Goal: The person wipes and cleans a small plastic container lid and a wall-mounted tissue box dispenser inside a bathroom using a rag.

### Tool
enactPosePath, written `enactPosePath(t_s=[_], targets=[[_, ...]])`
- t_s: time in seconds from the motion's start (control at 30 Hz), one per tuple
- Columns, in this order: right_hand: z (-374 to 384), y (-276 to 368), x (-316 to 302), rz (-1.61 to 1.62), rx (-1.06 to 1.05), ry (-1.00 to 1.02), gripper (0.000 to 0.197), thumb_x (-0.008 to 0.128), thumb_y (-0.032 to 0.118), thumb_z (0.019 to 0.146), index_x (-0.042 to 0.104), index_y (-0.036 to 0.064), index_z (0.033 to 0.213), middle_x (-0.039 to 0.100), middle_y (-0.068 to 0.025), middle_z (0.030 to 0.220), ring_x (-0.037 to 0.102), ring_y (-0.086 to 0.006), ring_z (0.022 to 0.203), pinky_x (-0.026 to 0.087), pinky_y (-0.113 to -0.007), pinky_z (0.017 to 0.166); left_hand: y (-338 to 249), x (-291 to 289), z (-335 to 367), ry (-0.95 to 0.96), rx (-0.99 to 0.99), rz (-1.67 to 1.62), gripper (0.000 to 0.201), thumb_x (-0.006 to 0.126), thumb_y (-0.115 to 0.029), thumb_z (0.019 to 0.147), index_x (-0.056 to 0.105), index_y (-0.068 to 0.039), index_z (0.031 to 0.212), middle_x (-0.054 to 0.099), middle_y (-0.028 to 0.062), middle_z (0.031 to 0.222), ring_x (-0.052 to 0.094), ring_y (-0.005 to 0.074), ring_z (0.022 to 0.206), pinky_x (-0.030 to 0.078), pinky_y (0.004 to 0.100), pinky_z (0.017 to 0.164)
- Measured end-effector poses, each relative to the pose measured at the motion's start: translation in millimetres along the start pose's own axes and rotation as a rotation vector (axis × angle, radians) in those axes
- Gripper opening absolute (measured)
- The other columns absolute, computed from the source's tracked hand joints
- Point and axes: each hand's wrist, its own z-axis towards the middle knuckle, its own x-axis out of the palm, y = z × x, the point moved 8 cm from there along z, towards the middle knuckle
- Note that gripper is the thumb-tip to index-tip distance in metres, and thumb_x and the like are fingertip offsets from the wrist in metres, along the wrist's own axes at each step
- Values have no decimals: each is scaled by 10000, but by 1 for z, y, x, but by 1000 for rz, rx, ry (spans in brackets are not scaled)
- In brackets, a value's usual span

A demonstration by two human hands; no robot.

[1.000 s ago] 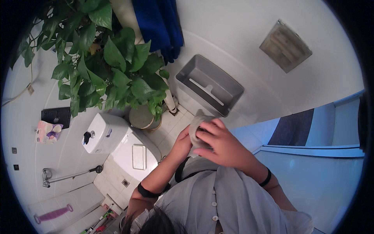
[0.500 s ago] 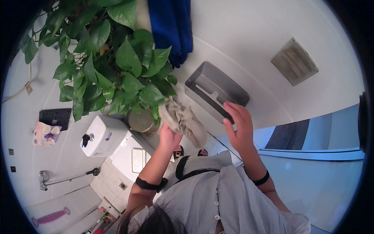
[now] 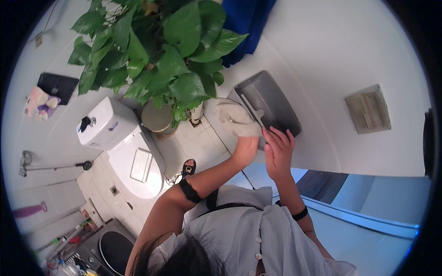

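A beige cloth (image 3: 233,114) is bunched in my left hand (image 3: 247,150), pressed along the outer side of a grey plastic box (image 3: 271,99) on the white wall. The cloth is slightly blurred and covers part of that side. My right hand (image 3: 279,152) has its fingers stretched out at the box's near end, their tips touching the rim. Nothing shows in its grasp. Inside the box no objects are visible, only a grey strip with a small tab along its left edge.
A leafy green plant (image 3: 170,60) hangs close on the left, beside a blue towel (image 3: 248,32). Below stand a white toilet (image 3: 133,147), a lidded bucket (image 3: 159,117) and a washing machine (image 3: 99,244). A blue-lit glass panel (image 3: 350,234) lies to the right.
My left hand has carried the cloth rightward onto the box's side. My right hand has moved slightly down and come to the box's near rim. The whole view has shifted and turned.
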Motion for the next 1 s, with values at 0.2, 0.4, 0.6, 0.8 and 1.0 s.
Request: enactPosePath(t_s=[0.2, 0.4, 0.6, 0.8, 1.0], targets=[[-3, -3, 2, 12, -29, 52, 391, 471, 186, 907, 597, 48, 1251, 647, -70, 1162, 525, -230, 1179, 226, -466, 1096, -59, 22, -43, 138, 226, -89, 402, 454, -151, 956, 452, -17, 1335, 478, 214, 1335, 430, 390, 1265, 309, 454, 1074], [-3, -7, -1, 36, -51, 28, 368, 512, 180, 894, 608, 45, 1223, 649, -64, 1181, 542, -237, 1174, 266, -444, 1079, -25, 21, -8, -36, 325, 186, 359, 486, -111, 878, 531, 4, 1215, 501, 236, 1277, 452, 429, 1211, 326, 499, 1054], [-7, -4, 5, -17, -75, 22, 355, 539, 153, 885, 613, 42, 1213, 655, -61, 1172, 546, -234, 1178, 289, -433, 1064, 6, -48, 54, -374, 385, 285, 384, 411, -77, 878, 512, 71, 1218, 504, 303, 1260, 463, 446, 1199, 314, 479, 1070], [-9, -5, 9, -18, -101, 51, 415, 481, 197, 912, 563, 44, 1289, 622, -80, 1228, 485, -249, 1247, 235, -449, 1089, 75, -47, 77, -427, -93, -434, 382, 333, -243, 977, 501, 52, 1153, 574, 151, 1150, 523, 234, 995, 410, 363, 945], [-8, -8, 9, -1, -117, 43, 455, 420, 266, 939, 544, 41, 1315, 609, -95, 1242, 460, -263, 1273, 219, -456, 1096, 58, 69, -22, -220, -455, -839, 500, 239, -385, 1035, 492, 4, 1221, 557, 125, 1195, 509, 212, 1120, 385, 358, 1010]])
